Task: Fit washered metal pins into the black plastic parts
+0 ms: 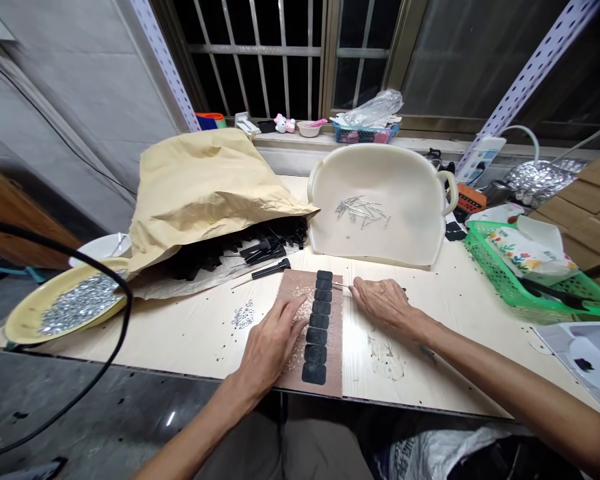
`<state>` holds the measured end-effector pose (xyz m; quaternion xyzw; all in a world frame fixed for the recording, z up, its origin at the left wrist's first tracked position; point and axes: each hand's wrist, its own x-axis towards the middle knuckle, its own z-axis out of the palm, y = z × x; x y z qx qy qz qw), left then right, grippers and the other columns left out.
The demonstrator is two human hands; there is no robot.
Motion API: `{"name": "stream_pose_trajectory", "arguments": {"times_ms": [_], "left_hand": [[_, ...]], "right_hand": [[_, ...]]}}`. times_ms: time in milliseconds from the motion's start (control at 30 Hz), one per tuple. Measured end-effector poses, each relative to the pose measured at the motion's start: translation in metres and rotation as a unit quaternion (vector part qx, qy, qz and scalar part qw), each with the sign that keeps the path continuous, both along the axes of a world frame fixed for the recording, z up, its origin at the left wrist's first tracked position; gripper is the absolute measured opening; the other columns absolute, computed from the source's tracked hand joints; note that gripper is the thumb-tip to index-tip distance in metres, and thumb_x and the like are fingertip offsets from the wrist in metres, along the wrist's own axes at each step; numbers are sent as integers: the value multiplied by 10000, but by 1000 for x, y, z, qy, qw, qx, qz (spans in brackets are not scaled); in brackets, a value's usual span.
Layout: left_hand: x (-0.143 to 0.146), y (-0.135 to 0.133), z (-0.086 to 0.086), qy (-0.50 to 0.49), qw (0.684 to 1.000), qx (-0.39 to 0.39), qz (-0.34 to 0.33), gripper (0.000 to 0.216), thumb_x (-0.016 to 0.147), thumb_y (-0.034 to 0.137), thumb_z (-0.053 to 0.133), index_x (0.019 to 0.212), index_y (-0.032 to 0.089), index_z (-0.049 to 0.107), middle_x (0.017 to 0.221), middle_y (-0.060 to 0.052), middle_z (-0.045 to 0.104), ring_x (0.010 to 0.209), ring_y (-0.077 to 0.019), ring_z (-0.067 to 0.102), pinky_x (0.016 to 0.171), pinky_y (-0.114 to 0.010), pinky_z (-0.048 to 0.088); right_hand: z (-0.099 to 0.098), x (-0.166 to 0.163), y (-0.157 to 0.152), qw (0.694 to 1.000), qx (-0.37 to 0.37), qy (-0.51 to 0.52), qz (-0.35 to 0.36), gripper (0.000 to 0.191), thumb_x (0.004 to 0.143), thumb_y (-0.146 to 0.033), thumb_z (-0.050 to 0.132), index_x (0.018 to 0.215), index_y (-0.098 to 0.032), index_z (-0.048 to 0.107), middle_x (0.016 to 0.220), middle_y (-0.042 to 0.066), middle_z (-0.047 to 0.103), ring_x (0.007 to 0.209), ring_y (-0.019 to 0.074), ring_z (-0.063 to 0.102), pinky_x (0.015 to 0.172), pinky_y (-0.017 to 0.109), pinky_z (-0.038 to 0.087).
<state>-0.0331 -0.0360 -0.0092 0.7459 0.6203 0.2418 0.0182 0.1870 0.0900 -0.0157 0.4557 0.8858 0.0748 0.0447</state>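
Note:
A brown board point(293, 287) lies at the table's near edge with a column of several black pieces point(319, 327) set along it. My left hand point(273, 340) rests on the board's left half, fingers flat and apart, holding nothing. My right hand point(383, 303) lies just right of the board, fingers pinched on a thin metal pin point(340, 285) whose tip points at the top black pieces. A small heap of tiny silver bits point(243, 315) sits left of the board.
A white scoop tray point(380, 167) with loose pins stands behind the board. A tan paper sack point(205, 187) spills black parts at left. A yellow plate point(25, 317) of silver bits sits far left, a green basket point(485, 257) at right.

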Motion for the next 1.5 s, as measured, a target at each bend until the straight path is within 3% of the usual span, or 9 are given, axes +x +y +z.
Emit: {"name": "stream_pose_trajectory", "arguments": {"times_ms": [167,300,433,600,767,900,1100,1367,1500], "left_hand": [[-9,-23,-20,3,999,-15,32,361,928,309,398,1284,250,416,1042,-54,571,862,-169,618,653,-245,516],[-6,-28,-32,25,998,6,51,367,917,328,432,1272,236,440,1048,-62,594,880,-178,618,655,-242,503],[-4,-28,-36,29,997,25,68,388,908,330,464,1279,221,446,1034,-64,614,867,-176,620,665,-240,487],[-4,-29,-37,36,996,30,73,376,905,331,473,1262,213,465,1025,-62,620,854,-174,626,644,-237,481],[-4,-28,-38,45,996,37,68,372,904,335,472,1253,206,468,1041,-82,613,855,-177,629,648,-234,492],[-4,-28,-37,52,994,46,80,349,901,346,472,1221,210,491,1112,-100,581,845,-177,636,578,-224,493],[-4,-27,-38,46,995,50,68,324,899,328,477,1197,205,510,1124,-94,578,931,-194,627,706,-257,523],[-3,-28,-39,45,995,46,72,324,902,323,470,1199,200,512,1128,-95,580,945,-198,622,737,-266,518],[-3,-28,-39,44,995,52,70,317,901,320,471,1193,204,517,1126,-91,585,955,-199,618,753,-265,512]], "right_hand": [[-8,-7,15,1000,-7,5,1,401,961,-378,223,877,-164,553,640,75,637,528,172,555,491,260,228],[-12,-4,2,998,-49,14,33,460,973,-378,173,807,-165,545,605,61,618,448,128,483,470,266,238],[-12,5,-11,989,-82,16,121,473,974,-404,168,771,-171,526,582,52,596,413,113,425,450,272,230],[-10,0,-8,994,-80,44,51,509,980,-392,111,755,-173,511,553,39,568,375,96,362,419,267,231],[-11,-12,-19,977,-154,61,132,500,975,-445,142,801,-176,525,548,29,561,367,95,361,407,264,261],[-7,-18,-3,994,-95,42,39,514,983,-404,132,798,-158,542,559,54,575,383,114,419,434,267,292],[-10,-21,5,992,-75,15,102,469,977,-398,215,800,-140,565,574,73,587,452,141,485,487,277,322],[-12,-15,-37,989,-92,40,106,516,980,-424,173,823,-142,574,629,94,618,465,134,497,486,273,343],[-7,-15,-36,994,-84,26,62,523,982,-424,173,808,-135,572,589,84,602,413,127,475,455,272,332]]}}
